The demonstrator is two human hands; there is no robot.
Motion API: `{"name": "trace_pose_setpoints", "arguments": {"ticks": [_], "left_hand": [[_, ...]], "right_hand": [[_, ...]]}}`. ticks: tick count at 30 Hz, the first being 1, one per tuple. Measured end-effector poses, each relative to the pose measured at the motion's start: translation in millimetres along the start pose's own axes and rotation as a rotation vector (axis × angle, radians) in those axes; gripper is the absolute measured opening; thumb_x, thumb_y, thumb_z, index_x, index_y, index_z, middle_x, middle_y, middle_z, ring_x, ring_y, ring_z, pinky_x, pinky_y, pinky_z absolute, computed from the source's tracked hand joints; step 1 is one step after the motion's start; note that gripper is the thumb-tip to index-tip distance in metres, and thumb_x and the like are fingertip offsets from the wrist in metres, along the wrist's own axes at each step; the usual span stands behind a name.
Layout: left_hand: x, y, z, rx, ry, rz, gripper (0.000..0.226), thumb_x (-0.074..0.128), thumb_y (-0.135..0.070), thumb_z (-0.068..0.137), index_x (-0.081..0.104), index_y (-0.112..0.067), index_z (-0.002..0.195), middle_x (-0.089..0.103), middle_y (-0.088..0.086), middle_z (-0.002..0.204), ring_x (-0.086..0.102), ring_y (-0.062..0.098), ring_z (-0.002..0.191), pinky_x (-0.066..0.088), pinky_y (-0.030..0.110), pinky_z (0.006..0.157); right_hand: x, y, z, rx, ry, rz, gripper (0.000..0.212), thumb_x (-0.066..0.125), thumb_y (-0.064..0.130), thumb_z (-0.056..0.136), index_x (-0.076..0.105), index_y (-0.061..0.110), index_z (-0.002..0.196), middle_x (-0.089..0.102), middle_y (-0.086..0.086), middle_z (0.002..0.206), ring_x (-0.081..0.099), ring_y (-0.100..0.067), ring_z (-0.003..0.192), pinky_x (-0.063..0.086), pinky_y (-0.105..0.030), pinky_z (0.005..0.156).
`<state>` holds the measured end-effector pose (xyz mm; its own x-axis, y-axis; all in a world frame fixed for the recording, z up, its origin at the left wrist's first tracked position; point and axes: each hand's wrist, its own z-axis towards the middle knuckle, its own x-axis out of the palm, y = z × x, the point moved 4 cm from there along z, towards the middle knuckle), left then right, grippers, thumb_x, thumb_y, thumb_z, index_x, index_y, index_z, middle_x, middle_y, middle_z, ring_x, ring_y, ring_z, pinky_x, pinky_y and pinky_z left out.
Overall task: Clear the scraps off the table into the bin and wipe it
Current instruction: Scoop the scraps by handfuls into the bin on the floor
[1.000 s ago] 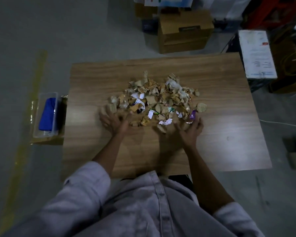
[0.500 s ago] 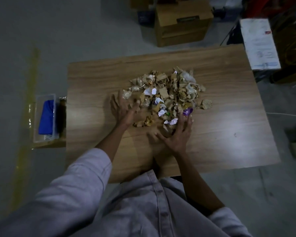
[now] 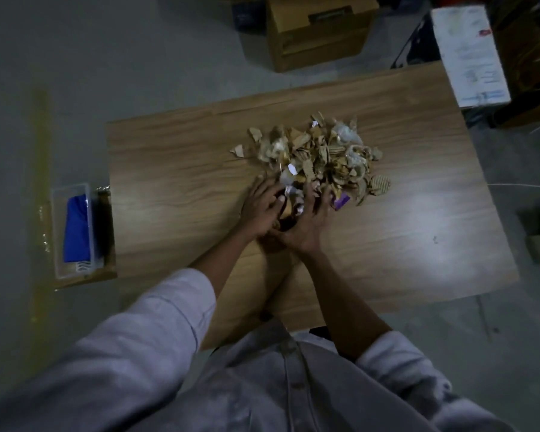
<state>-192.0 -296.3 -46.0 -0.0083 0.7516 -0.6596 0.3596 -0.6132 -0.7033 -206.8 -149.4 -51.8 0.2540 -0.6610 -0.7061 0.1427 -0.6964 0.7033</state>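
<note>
Wooden table (image 3: 169, 169) fills mid-view, grain running left-right. Cardboard box (image 3: 318, 35) sits on the floor past the table's far edge. Scraps (image 3: 325, 151): one heap of torn cardboard bits w/ some white paper, on the table's far-ctr area, a bit right of middle. White printed sheet (image 3: 468, 54) lies off the table's far-right corner. Clear plastic tray (image 3: 75, 269) sits just off the table's left edge, lower than the top, w/ a blue cloth (image 3: 75, 229) inside.

Both hands are on the table at the heap's near edge, wrists close together. Left hand (image 3: 262, 210): fingers curled into the scraps, grasping a clump. Right hand (image 3: 309, 226): same, fingers dug in & bent round scraps, palm facing the left. A handful is cupped btwn the two palms. Purple scrap (image 3: 341, 201) lies on the table, touching the right hand's outer fingers.
</note>
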Motion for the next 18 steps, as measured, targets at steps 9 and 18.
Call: {"name": "trace_pose_setpoints", "arguments": {"ticks": [9,18], "left_hand": [[14,-19,-32,-0.175,-0.180,-0.332,0.044,0.053,0.012,0.083,0.039,-0.011,0.118,0.045,0.008,0.122,0.057,0.020,0.109,0.053,0.025,0.085],[6,-4,-115,-0.307,-0.436,-0.086,0.054,0.067,-0.010,0.071,0.054,-0.019,0.123,0.047,0.006,0.128,0.049,0.027,0.118,0.044,0.043,0.100]], "right_hand": [[26,10,11,-0.102,-0.007,-0.128,0.045,0.041,0.042,0.098,0.054,0.029,0.138,0.044,-0.012,0.154,0.030,-0.031,0.147,0.027,-0.057,0.112],[27,10,5,-0.208,-0.070,-0.192,0.040,0.060,0.041,0.081,0.057,0.018,0.113,0.057,-0.020,0.117,0.044,-0.032,0.102,0.037,-0.044,0.087]]}}
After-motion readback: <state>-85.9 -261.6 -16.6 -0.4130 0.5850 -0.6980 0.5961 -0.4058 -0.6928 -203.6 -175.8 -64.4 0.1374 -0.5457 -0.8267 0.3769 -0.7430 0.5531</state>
